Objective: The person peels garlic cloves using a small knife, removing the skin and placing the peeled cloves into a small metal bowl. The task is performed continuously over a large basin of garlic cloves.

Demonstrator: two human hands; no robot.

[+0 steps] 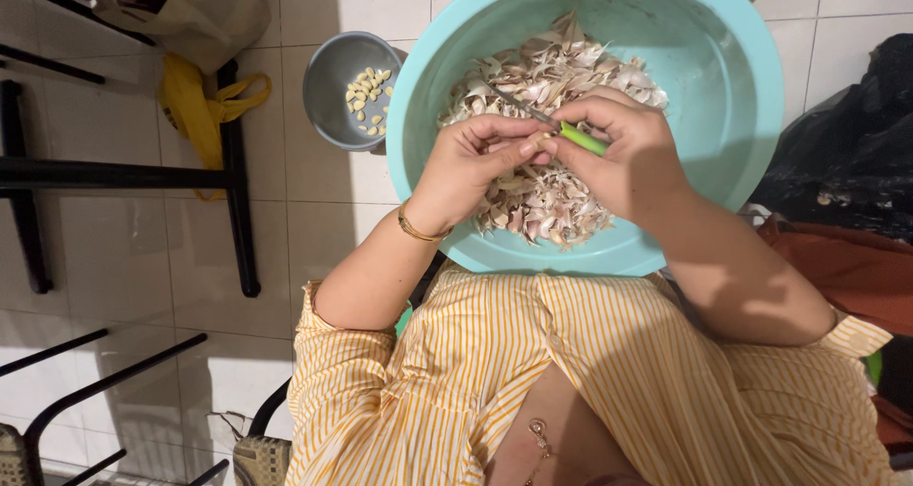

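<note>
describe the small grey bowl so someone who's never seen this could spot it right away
Find the big turquoise basin heaped with garlic skins. Just off its left rim, on the white tiled floor, sits a much smaller grey bowl. It alone holds peeled cloves.

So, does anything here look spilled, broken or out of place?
Nothing stands out. The garlic skins sit inside the turquoise basin, the peeled cloves inside the small grey bowl, with no spill visible on the floor tiles.

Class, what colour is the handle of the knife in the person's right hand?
Bright green knife handle, seen in the head view.
</note>
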